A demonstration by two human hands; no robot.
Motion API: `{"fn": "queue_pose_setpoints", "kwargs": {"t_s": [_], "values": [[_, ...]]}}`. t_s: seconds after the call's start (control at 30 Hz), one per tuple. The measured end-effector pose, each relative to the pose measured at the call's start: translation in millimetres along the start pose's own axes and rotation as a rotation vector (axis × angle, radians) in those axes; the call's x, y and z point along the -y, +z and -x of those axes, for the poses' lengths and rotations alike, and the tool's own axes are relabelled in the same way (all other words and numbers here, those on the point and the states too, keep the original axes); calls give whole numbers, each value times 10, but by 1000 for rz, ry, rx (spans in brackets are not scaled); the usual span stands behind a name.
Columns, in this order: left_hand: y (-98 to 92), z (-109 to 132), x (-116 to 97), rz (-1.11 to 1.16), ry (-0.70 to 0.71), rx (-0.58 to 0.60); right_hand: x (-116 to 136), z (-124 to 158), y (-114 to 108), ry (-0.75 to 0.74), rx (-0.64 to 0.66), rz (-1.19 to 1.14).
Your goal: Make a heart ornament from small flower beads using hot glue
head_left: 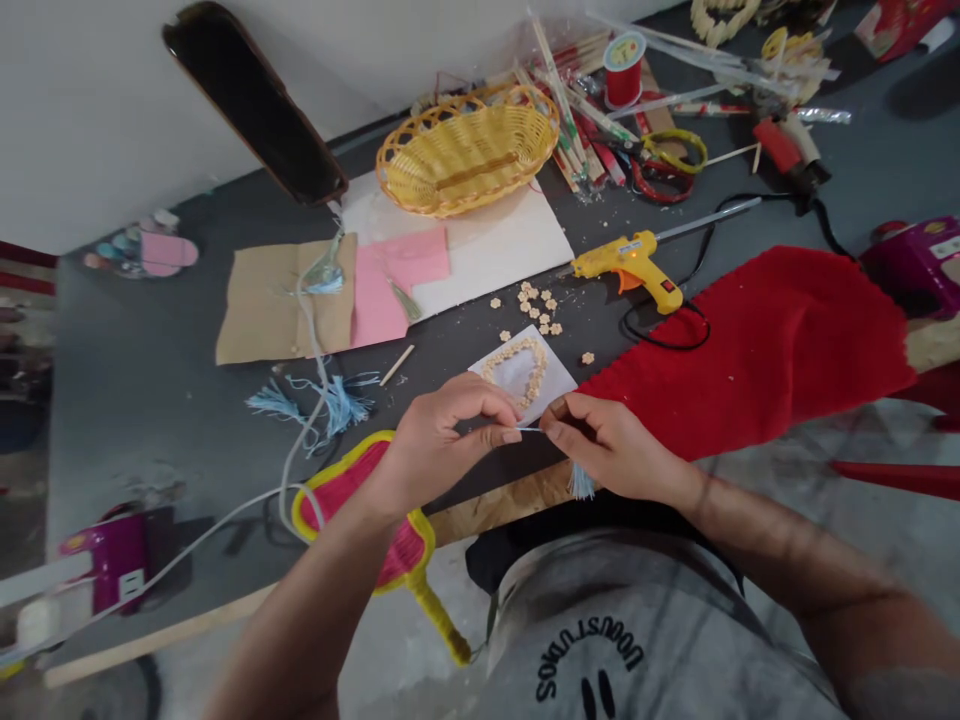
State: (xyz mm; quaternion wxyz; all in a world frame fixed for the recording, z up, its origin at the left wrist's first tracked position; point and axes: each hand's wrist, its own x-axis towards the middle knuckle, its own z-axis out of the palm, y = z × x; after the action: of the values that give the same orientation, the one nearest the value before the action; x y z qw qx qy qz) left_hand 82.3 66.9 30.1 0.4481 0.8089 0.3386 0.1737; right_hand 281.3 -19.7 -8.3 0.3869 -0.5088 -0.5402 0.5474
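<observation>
My left hand point(457, 435) pinches one end of a thin light-blue cord point(531, 430) between thumb and fingers. The cord stretches across a short gap to my right hand point(611, 440), whose fingers are closed on it. A light-blue tassel point(581, 482) hangs below my right hand. Just beyond the hands, a ring of small wooden flower beads point(538, 372) lies on a white paper square point(556, 374). Several loose flower beads point(532, 300) are scattered behind it. More blue tassels point(341, 405) rest on the table to the left.
A yellow glue gun point(630, 262), red felt point(780, 350), a yellow basket point(469, 155), scissors point(664, 170) and a red thread spool point(624, 75) lie beyond the hands. A pink and yellow paddle-shaped piece point(360, 480) is under my left forearm. A phone point(255, 105) stands at the back left.
</observation>
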Motion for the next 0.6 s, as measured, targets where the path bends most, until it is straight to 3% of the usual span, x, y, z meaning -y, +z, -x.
{"fn": "queue_pose_setpoints", "kwargs": {"t_s": [0.3, 0.4, 0.6], "values": [[148, 203, 32, 179, -53, -8, -57, 64, 133, 80, 107, -191], [122, 242, 58, 158, -46, -9, -66, 90, 127, 105, 135, -210], [28, 240, 39, 98, -110, 99, -36, 97, 72, 169, 146, -206]]}}
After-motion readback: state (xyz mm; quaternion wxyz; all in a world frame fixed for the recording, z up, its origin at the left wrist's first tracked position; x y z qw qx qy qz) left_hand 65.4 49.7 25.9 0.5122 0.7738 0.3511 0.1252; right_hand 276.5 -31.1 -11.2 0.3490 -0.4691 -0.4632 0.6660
